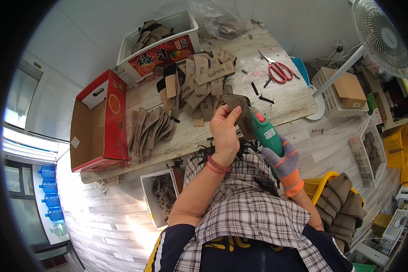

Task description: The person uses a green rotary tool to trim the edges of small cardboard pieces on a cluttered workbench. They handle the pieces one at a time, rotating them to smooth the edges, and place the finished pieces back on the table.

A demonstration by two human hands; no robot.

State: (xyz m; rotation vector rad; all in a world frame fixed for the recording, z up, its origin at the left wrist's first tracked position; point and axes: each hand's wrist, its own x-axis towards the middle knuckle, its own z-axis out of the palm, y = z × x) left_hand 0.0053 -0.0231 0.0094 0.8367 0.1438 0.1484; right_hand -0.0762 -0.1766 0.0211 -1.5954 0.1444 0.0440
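My bare left hand (225, 129) pinches a flat brown-grey fabric strip (245, 124) with dark edges and printing, thumb on its upper part. In my right hand (283, 161), gloved in grey and orange, is a green handheld power tool (267, 136) with a red button. The tool's head meets or lies very near the right edge of the strip; the exact contact is hidden. Beyond my left hand a heap of similar strips (199, 81) covers the table's middle, and a fanned stack of strips (152, 129) lies to its left.
Red-handled scissors (280, 71) and black scraps (266, 99) lie on the worn table (290, 102). A red carton (116, 122) and a white box (192, 34) of strips stand left and behind. A bin of scraps (143, 181), a yellow basket (319, 183) and a fan (387, 38) surround me.
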